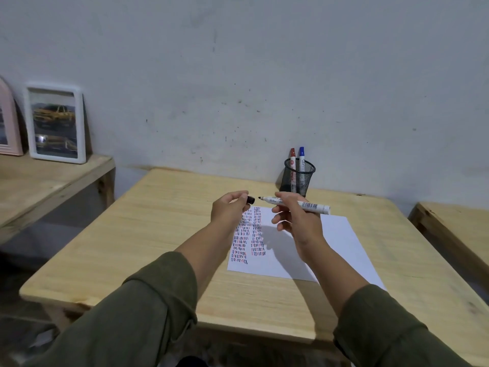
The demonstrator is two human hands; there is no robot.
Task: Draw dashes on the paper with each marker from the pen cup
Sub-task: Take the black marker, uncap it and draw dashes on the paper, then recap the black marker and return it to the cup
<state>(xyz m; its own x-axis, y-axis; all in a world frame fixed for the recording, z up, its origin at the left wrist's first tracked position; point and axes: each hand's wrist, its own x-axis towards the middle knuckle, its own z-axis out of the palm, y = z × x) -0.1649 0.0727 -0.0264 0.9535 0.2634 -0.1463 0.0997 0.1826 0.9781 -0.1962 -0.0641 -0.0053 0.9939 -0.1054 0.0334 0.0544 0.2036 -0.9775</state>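
Note:
My right hand (293,215) holds a white marker (312,206) level above the paper, its bare black tip pointing left. My left hand (229,207) pinches the marker's black cap (251,200), a small gap away from the tip. Below both hands lies the white paper (336,242) on the wooden table (148,234), with two columns of black, red and blue dashes (248,239) on its left part. A black mesh pen cup (297,178) stands at the table's back edge by the wall, holding a red marker (292,154) and a blue marker (301,153) upright.
A second wooden table (39,186) at the left carries a white picture frame (55,123) and a pink frame (8,125) leaning on the wall. Another wooden table edge (455,229) shows at the right. The wall stands right behind the cup.

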